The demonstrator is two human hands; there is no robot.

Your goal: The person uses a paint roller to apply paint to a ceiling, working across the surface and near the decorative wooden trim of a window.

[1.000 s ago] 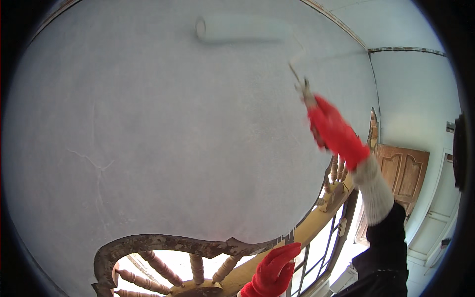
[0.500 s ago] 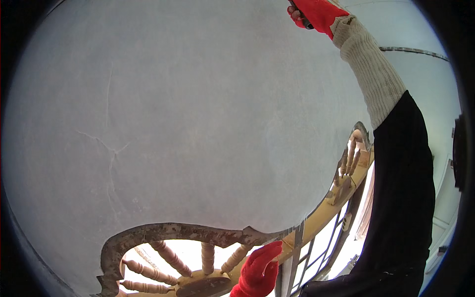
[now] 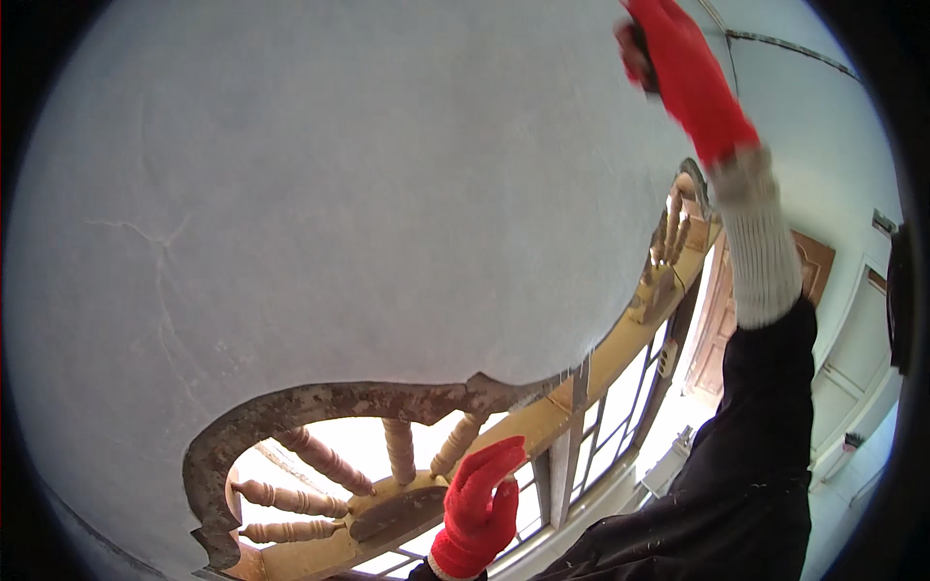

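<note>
In the head view, the only one I have, the right hand, gloved in red, is up at the top edge, its fingers wrapped round a dark handle. The handle lies inside that fist, on the side toward the grey wall; its long axis runs steeply, leaning a little left toward the top. Its lower end pokes out below the fingers, while whatever it carries above is beyond the picture, so I can't tell how that sits against the wall.

The left hand, red-gloved too, is well apart, low down, so the handle lies up and to the right of it. Its fingers are loosely bent with the thumb apart, and I see nothing held there. It's in front of the yellow rail, near the turned spindles; whether it touches either, I can't say.
</note>
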